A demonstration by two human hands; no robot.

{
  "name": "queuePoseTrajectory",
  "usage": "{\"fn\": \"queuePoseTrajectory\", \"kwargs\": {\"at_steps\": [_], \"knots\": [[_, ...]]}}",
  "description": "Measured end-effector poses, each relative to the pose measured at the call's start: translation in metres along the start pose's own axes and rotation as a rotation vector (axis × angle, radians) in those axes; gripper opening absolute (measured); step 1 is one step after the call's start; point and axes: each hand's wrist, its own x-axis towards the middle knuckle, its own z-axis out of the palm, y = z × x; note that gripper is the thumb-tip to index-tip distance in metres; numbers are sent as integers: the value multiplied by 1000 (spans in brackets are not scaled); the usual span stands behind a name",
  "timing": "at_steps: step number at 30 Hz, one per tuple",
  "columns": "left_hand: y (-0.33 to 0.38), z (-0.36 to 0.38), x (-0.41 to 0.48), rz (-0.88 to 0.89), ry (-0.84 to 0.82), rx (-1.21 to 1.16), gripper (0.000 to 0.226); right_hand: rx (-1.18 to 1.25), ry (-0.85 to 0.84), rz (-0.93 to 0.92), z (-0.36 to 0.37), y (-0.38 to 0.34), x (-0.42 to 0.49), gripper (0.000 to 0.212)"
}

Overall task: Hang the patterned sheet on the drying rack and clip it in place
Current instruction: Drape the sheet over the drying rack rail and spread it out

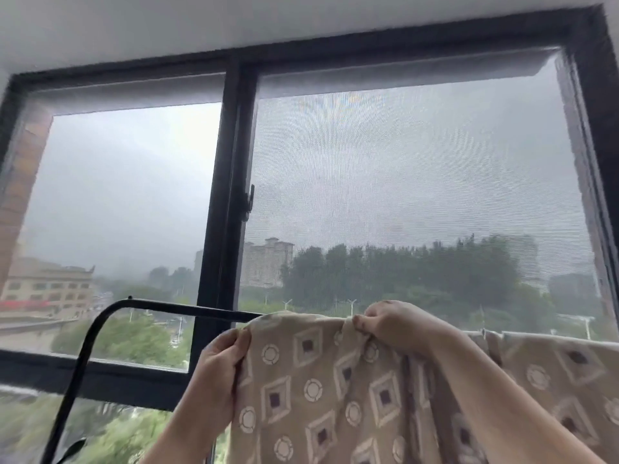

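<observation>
The patterned sheet [321,390], beige with white diamonds and circles, hangs over the black top bar of the drying rack [187,309] and runs off to the right. My left hand [222,360] grips the sheet's left edge just below the bar. At the bar, my right hand [392,324] pinches the sheet's top fold. The bar bends down at the left corner and runs bare for a stretch before the sheet covers it. No clip is in view.
A large black-framed window [231,182] stands right behind the rack, with a mesh screen on its right pane and a latch on the middle post. Trees and buildings lie outside. The white ceiling is overhead.
</observation>
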Motion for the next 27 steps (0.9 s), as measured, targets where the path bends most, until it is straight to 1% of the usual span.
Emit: {"fn": "queuePoseTrajectory", "kwargs": {"at_steps": [3, 8, 11, 13, 15, 17, 18, 19, 20, 21, 22, 23, 24, 25, 27], "knots": [[26, 11, 7, 61, 9, 73, 22, -5, 0, -9, -4, -5, -9, 44], [59, 32, 24, 114, -8, 239, 16, -10, -25, -34, -14, -13, -28, 66], [74, 40, 40, 139, -35, 339, 22, 4, -37, 10, -20, -15, -37, 78], [84, 46, 50, 177, -19, 381, 28, 13, -50, 28, -25, -20, -43, 81], [93, 53, 62, 210, 17, 426, 26, 27, -77, 24, -29, -26, -50, 81], [97, 55, 78, 180, 17, 463, 22, 73, -120, 26, -33, -33, -56, 80], [97, 53, 87, 161, 13, 512, 24, 107, -143, 33, -35, -37, -59, 83], [96, 50, 96, 169, 6, 639, 28, 123, -169, 42, -38, -42, -61, 85], [95, 45, 102, 184, -24, 901, 29, 111, -191, 45, -39, -48, -62, 83], [94, 41, 106, 177, -74, 1202, 25, 76, -208, 42, -41, -54, -64, 79], [93, 37, 107, 120, -155, 1469, 23, 35, -217, 35, -42, -60, -64, 74], [91, 32, 107, 31, -262, 1670, 27, 1, -223, 20, -42, -66, -65, 70], [91, 26, 108, -72, -370, 1795, 29, -27, -227, 2, -42, -71, -65, 63], [93, 21, 109, -183, -446, 1832, 25, -44, -212, -16, -41, -75, -64, 54], [99, 14, 113, -365, -531, 1775, 20, 5, -120, -34, -39, -79, -64, 31]]}}
